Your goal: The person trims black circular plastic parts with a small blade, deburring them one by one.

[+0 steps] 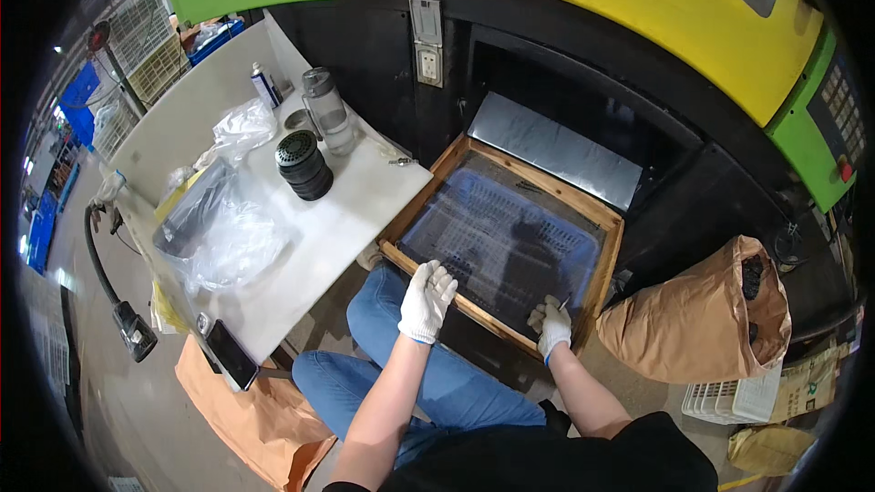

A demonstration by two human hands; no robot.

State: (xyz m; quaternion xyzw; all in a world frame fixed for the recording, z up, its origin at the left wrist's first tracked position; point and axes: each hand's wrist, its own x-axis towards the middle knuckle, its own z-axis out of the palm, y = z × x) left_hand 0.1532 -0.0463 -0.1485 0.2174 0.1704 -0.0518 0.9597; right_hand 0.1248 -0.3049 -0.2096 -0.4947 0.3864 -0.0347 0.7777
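Both my hands wear white knitted gloves. My left hand (427,302) is above the near left edge of a wooden frame (390,253), its fingers curled in; what they hold, if anything, is hidden. Over the frame's near right part, my right hand (550,324) is closed on a thin tool (565,302), of which only a slim end shows. Inside the frame a blue plastic basket (474,210) shows through a dark, see-through surface. A sloping metal plate (556,148) meets the frame's far side.
At left a white table (337,241) carries a stack of black round parts (303,166), a clear jug (329,111), plastic bags (239,232) and a phone (231,355). A brown paper sack (693,319) stands right, by a white basket (729,398). A green-yellow machine (583,9) rises ahead.
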